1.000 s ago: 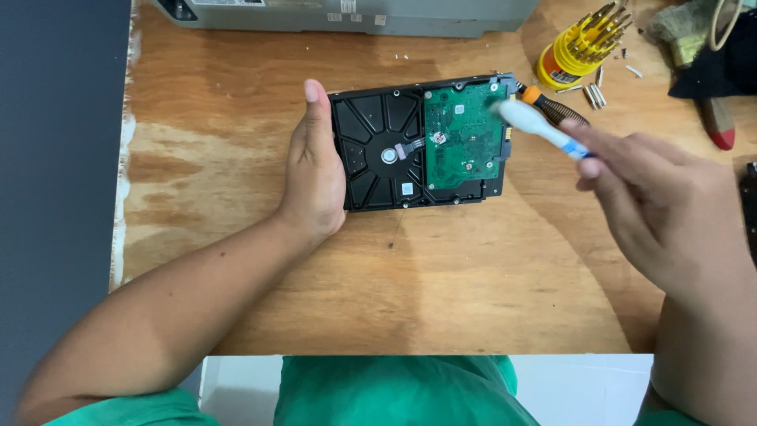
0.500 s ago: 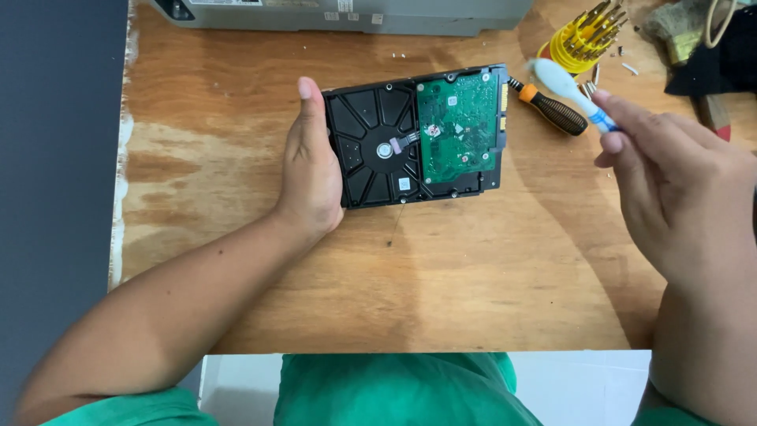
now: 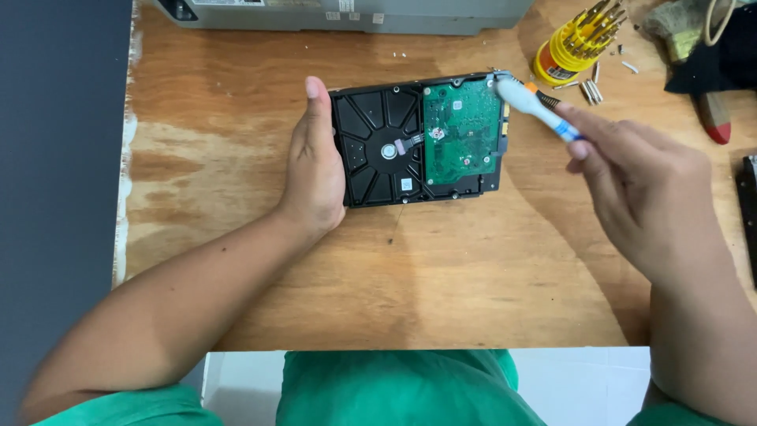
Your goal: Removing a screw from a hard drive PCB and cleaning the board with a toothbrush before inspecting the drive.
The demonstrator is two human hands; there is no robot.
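Half a sec. on, the right hand [image 3: 639, 197] has swung back in toward the hard drive [image 3: 418, 138]: the white tool [image 3: 536, 106] with a blue band, lifted clear to the right a moment ago, now has its tip at the drive's top right corner, as it did a sec. earlier. The left hand [image 3: 315, 170] has not moved, and the drive lies in the same spot on the wooden counter [image 3: 441, 276].

Left hand: fingers straight and together, palm flat vs. the drive's left edge, bracing it; it grips nothing. Right hand: fingers curled, thumb and forefinger pinching the tool near its blue band, the white end angled up and left to the drive's corner.

The drive sits at the counter's centre, underside up, black casting on the left, green circuit board [image 3: 463, 130] on the right. An orange-handled screwdriver [image 3: 544, 95] lies just behind the white tool, partly hidden. Near the top right, a yellow holder [image 3: 576, 43] of screwdriver bits stands, w/ loose bits [image 3: 591, 91] beside it. A grey case [image 3: 355, 14] runs along the counter's far edge.
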